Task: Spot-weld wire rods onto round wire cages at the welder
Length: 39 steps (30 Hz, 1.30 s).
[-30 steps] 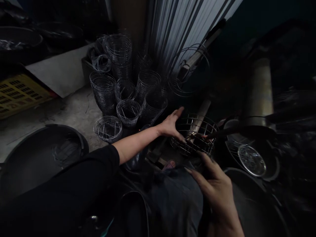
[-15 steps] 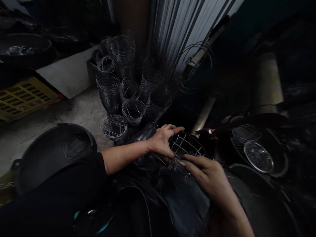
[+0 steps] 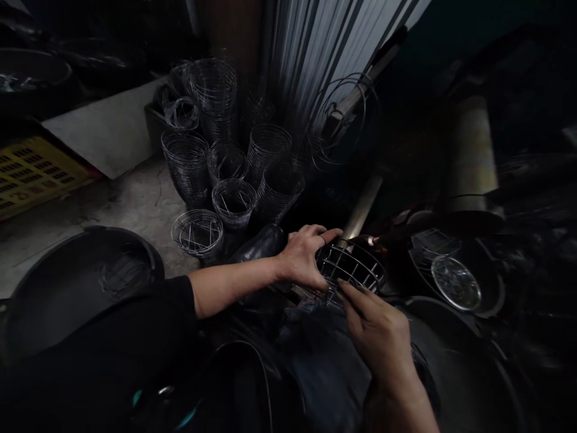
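Note:
In front of my lap is a round wire basket (image 3: 356, 264) made of metal rods, tipped so that its open side faces partly away. My left hand (image 3: 306, 255) grips its left side, thumb toward me and forefinger stretched along the far rim. At the near side, my right hand (image 3: 376, 322) has its fingers and thumb pressed together on the basket's wires. Any small part between those fingertips is too dark to make out. Just beyond the basket, a pale metal tube (image 3: 363, 210) slants up beside a copper-coloured tip (image 3: 372, 240).
Stacks of wire rings or baskets (image 3: 184, 168) stand on the floor ahead. Dark tubs lie at left (image 3: 85, 288) and right (image 3: 455, 361). A round wire-mesh piece (image 3: 456, 282) rests in another tub. A yellow crate (image 3: 36, 171) is far left, and a thick cylinder (image 3: 471, 150) stands right.
The basket has turned and lifted slightly, showing more of its rod side. Both hands stay on it. The whole view has shifted, so the surroundings sit further left.

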Each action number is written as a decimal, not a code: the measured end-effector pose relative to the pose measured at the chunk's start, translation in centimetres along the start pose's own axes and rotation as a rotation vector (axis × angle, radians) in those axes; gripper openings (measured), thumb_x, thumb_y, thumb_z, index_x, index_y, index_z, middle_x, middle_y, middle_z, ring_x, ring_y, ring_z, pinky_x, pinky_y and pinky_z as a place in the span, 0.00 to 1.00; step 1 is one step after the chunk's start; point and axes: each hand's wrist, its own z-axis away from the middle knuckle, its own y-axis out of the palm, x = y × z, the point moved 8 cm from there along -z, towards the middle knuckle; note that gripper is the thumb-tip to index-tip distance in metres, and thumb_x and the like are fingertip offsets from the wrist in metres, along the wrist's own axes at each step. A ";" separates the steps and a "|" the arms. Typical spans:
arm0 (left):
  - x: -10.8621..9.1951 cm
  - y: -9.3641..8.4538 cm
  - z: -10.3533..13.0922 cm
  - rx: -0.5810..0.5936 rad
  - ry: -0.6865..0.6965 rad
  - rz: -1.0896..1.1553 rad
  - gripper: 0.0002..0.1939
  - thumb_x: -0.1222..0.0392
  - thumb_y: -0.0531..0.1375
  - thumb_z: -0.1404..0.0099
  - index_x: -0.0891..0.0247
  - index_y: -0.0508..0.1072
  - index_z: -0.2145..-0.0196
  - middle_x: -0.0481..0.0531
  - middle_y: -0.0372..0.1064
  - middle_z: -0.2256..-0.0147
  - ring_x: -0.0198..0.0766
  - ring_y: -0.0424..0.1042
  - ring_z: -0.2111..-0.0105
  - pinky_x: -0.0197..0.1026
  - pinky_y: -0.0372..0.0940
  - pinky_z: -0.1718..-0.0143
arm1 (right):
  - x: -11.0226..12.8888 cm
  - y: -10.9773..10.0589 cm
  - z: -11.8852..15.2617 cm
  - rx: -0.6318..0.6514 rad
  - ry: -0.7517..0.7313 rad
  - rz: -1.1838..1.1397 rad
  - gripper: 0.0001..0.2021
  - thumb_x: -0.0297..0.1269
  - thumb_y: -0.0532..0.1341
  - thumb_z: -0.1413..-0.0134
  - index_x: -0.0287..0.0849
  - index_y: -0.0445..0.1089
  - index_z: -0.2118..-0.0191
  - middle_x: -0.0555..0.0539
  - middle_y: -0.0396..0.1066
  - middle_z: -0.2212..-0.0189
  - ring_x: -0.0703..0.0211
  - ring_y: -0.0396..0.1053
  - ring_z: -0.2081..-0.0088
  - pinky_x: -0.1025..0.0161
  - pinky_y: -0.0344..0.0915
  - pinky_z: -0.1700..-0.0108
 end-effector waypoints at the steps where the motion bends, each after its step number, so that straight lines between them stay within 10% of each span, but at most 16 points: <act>1: -0.1 -0.1 -0.3 -0.007 -0.004 0.003 0.53 0.47 0.72 0.64 0.58 0.62 0.39 0.59 0.62 0.46 0.54 0.63 0.44 0.58 0.60 0.44 | -0.3 -0.1 -0.1 -0.016 -0.002 0.003 0.14 0.32 0.54 0.37 0.37 0.78 0.60 0.44 0.79 0.67 0.58 0.77 0.69 0.67 0.70 0.66; 23: 0.6 0.1 -6.2 -0.038 -0.088 -0.004 0.51 0.48 0.72 0.63 0.56 0.64 0.40 0.56 0.64 0.47 0.54 0.63 0.45 0.58 0.61 0.44 | -6.6 0.8 -3.6 -0.058 0.191 -0.108 0.13 0.41 0.58 0.40 0.43 0.79 0.60 0.45 0.79 0.65 0.57 0.77 0.66 0.64 0.70 0.64; 30: 0.8 0.3 -7.4 -0.020 -0.140 -0.008 0.51 0.54 0.72 0.64 0.54 0.64 0.40 0.55 0.62 0.45 0.55 0.62 0.44 0.59 0.62 0.44 | -8.1 -1.7 -0.5 -0.313 0.594 -0.419 0.16 0.43 0.64 0.45 0.42 0.77 0.53 0.43 0.77 0.59 0.52 0.75 0.58 0.57 0.70 0.53; 35: 1.0 0.0 -8.6 0.011 -0.155 -0.011 0.55 0.52 0.72 0.63 0.57 0.59 0.37 0.61 0.57 0.39 0.60 0.58 0.40 0.66 0.57 0.42 | -6.2 0.4 1.3 -0.032 0.572 -0.558 0.27 0.46 0.67 0.50 0.43 0.71 0.45 0.42 0.75 0.54 0.50 0.74 0.55 0.55 0.72 0.53; 39: 3.6 0.7 -7.4 0.027 -0.103 0.110 0.74 0.47 0.75 0.70 0.63 0.41 0.31 0.67 0.35 0.31 0.62 0.39 0.32 0.66 0.44 0.36 | -4.1 2.0 2.6 0.128 0.360 -0.328 0.26 0.47 0.62 0.44 0.40 0.69 0.43 0.39 0.74 0.51 0.48 0.73 0.52 0.57 0.73 0.56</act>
